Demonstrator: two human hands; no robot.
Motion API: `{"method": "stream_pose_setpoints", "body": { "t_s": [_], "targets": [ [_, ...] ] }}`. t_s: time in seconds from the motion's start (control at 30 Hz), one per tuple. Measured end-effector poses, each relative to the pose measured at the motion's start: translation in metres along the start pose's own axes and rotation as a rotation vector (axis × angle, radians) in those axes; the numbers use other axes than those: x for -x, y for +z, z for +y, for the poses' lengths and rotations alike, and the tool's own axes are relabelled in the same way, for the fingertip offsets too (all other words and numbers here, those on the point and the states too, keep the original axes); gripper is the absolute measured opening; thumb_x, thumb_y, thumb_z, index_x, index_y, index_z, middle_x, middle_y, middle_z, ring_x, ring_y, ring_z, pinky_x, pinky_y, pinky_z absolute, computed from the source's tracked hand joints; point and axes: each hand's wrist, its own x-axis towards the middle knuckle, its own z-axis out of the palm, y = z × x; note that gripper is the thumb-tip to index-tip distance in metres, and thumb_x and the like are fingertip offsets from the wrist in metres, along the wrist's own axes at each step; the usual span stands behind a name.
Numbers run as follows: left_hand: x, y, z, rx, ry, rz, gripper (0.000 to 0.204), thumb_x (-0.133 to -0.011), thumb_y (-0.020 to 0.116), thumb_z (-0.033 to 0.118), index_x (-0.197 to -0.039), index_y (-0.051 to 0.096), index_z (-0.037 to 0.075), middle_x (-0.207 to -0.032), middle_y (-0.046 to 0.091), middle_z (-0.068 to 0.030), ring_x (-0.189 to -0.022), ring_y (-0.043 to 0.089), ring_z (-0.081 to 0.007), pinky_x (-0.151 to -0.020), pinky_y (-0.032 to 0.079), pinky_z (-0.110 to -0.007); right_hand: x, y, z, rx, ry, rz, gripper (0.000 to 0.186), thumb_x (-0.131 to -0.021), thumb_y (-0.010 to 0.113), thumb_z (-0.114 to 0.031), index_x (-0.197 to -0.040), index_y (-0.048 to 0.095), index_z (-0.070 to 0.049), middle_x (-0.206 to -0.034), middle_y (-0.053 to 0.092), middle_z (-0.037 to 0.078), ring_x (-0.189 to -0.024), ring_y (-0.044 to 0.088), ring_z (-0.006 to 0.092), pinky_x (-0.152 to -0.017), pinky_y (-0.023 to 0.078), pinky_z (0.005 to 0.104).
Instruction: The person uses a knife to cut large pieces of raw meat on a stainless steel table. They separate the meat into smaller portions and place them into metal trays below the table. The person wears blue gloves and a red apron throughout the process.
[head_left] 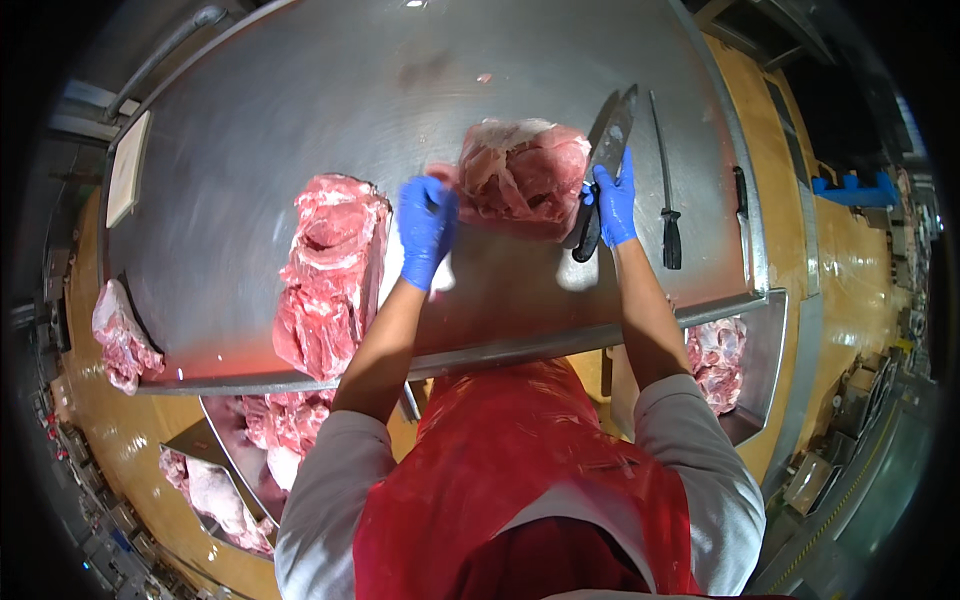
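A thick block of raw pink meat lies on the metal table in front of me, between my hands. My right hand, in a blue glove, grips a knife near the base of its black handle. The knife's broad blade points away from me, along the right side of the meat. My left hand, also gloved in blue, is closed and slightly blurred, just left of the block. A small pink scrap shows by its fingers; whether they hold it is hidden. Left of that hand lies a longer meat slab.
A sharpening steel lies right of my right hand. A smaller meat piece rests at the table's near left corner. Metal bins of meat stand below the near edge, left and right. A pale board is at the left rim.
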Motion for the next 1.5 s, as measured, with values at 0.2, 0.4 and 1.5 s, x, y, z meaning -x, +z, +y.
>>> {"method": "stream_pose_setpoints", "body": {
  "t_s": [0.2, 0.4, 1.5],
  "targets": [
    [-0.007, 0.054, 0.097, -0.475, 0.405, 0.068, 0.051, -0.092, 0.058, 0.024, -0.139, 0.050, 0.007, -0.150, 0.037, -0.0239, -0.140, 0.031, -0.0450, -0.113, 0.026, -0.057, -0.003, 0.007, -0.015, 0.365, -0.293, -0.115, 0.077, -0.095, 0.055, -0.002, -0.160, 0.013, -0.012, -0.121, 0.062, 0.014, -0.074, 0.066, 0.0192, -0.062, 0.055, 0.0306],
    [0.001, 0.065, 0.056, -0.109, 0.278, 0.127, 0.060, -0.102, 0.037, 0.034, -0.149, 0.033, -0.002, -0.157, 0.025, -0.0291, -0.147, 0.019, -0.0466, -0.119, 0.012, -0.054, 0.036, 0.049, -0.062, 0.693, -0.187, -0.405, 0.060, -0.096, 0.056, -0.019, -0.152, 0.037, -0.008, -0.138, 0.057, 0.022, -0.096, 0.069, 0.0326, -0.082, 0.054, 0.0442],
    [0.027, 0.023, 0.006, -0.036, -0.085, 0.279, 0.021, -0.085, 0.067, 0.026, -0.094, 0.064, 0.008, -0.099, 0.066, -0.0153, -0.091, 0.062, -0.0354, -0.076, 0.049, -0.050, 0.046, 0.074, -0.028, 0.527, -0.475, -0.384, 0.062, -0.093, 0.052, -0.007, -0.152, 0.035, -0.010, -0.081, 0.062, 0.011, -0.059, 0.057, 0.0152, -0.054, 0.047, 0.0315]
  ]
}}
